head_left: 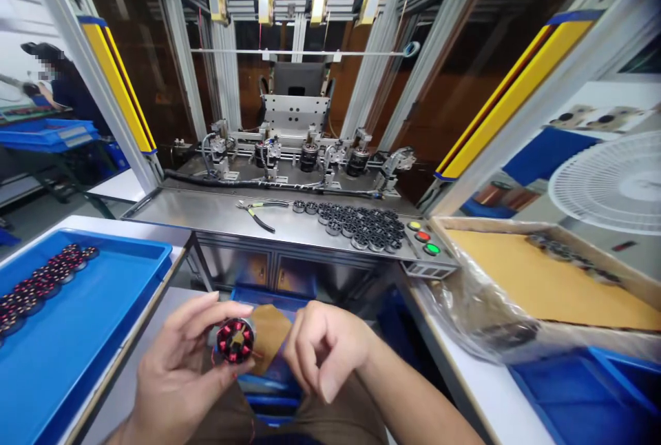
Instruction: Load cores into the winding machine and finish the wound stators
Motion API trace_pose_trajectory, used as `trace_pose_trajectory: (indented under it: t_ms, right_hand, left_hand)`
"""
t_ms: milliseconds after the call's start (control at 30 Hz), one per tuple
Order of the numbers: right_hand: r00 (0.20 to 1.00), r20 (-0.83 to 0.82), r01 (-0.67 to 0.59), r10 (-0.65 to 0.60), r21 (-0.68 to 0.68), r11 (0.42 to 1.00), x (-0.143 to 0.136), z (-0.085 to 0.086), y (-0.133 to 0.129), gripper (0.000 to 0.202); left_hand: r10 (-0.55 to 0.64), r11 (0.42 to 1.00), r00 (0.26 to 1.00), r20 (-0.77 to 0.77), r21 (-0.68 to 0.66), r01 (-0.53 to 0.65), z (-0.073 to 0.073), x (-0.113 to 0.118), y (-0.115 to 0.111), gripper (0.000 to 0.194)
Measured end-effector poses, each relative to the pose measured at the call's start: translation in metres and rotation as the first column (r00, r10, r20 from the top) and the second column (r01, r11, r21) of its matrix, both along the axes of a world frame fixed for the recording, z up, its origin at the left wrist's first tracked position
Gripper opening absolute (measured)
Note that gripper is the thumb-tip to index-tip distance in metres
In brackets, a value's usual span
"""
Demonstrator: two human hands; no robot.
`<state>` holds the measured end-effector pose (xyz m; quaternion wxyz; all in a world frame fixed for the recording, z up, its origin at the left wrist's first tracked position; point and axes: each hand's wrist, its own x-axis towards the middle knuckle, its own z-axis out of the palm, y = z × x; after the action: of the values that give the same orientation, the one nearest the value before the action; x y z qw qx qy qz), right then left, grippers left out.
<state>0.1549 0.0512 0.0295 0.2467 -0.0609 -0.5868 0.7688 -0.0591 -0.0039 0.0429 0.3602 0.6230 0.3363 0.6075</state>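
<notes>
My left hand [173, 366] grips a motor stator [236, 348] wound with red wire, thumb below and fingers above. The stator's round face with its coils is turned toward me. Loose ends of red wire stick out near its lower edge. Beside it on the right is my right hand [330, 348], its fingers curled in and the thumb pressed toward them, apart from the stator. Whether a wire end sits between those fingers is hidden. Below and behind the hands lie a brown sheet [271, 335] and a blue container [273, 388].
Ahead stands a winding machine [297, 149] with a metal ledge carrying cutting pliers [261, 219], many bare stators [366, 224] and push buttons [423, 236]. Left, a blue tray [118, 293] holds wound stators [46, 280]. Right are a cardboard-lined box [496, 273] and a fan [614, 183]. Another person [77, 80] is far left.
</notes>
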Motion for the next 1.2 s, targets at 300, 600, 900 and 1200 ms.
trace_pose_trajectory:
  t_ms: [300,600,900,1200]
  right_hand:
    - [0.968,0.048,0.24,-0.247,-0.473,0.848,-0.049,-0.038,-0.046,0.044]
    - [0.965,0.15,0.257,-0.215,-0.382,0.888,-0.027,-0.032,-0.052,0.036]
    - [0.867,0.264,0.476,-0.423,-0.185,0.86,-0.019,0.006,-0.034,0.042]
    - [0.849,0.295,0.5,-0.439,-0.176,0.848,-0.019,-0.009,-0.05,0.045]
  left_hand:
    - [0.083,0.995,0.992,-0.095,0.057,-0.078,-0.009,0.003,-0.006,0.068]
    - [0.02,0.994,1.0,-0.016,-0.111,-0.022,-0.009,0.005,-0.005,0.061]
    - [-0.221,0.957,0.974,-0.04,-0.2,0.209,-0.02,0.005,-0.009,0.065]
    - [-0.214,0.863,0.857,0.469,-0.319,0.391,-0.027,0.012,-0.01,0.061]
